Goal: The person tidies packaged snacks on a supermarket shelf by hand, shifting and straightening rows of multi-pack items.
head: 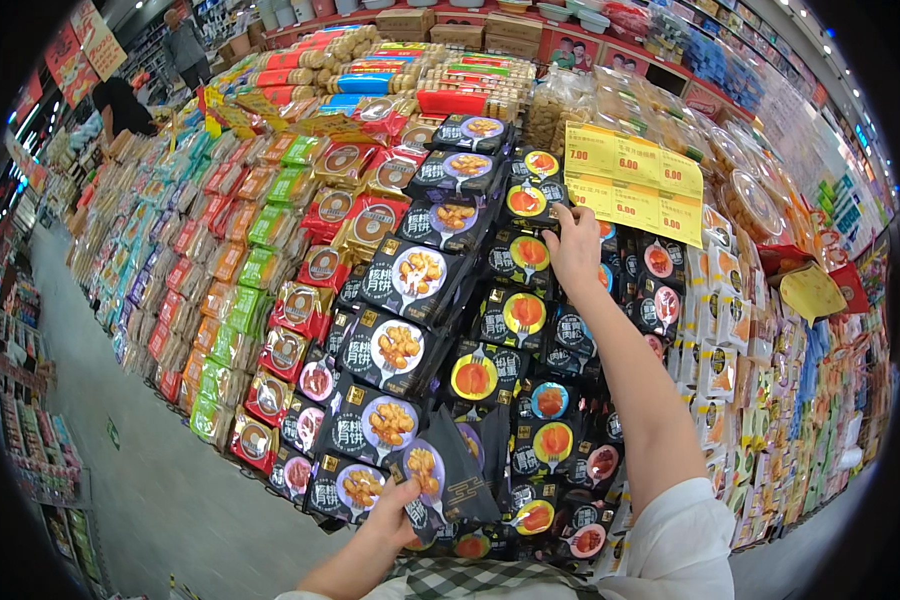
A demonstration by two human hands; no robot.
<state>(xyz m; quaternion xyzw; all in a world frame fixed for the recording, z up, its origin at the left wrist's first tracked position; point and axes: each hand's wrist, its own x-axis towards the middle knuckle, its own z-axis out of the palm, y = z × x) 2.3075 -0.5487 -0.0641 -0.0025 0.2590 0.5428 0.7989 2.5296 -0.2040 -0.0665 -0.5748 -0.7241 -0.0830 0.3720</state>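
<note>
My left hand (392, 516) grips the edge of a black mooncake packet (450, 480) with a purple walnut picture, low in front of me. My right hand (576, 244) reaches up the sloping display, its fingertips at a black packet with a yellow round picture (527, 200); whether it holds that packet I cannot tell. Left of my right arm run rows of black packets with walnut pictures (397, 349) and with yellow egg-yolk pictures (523, 319). A yellow price sheet (634, 184) stands just beyond my right hand.
Red packets with round brown cakes (300, 306) and green-labelled packets (256, 266) line the left side. White packets (720, 322) lie at the right. Cardboard boxes (461, 36) stand at the back. A person in grey (186, 46) and one in black (124, 105) are far left. Grey floor (165, 480) shows lower left.
</note>
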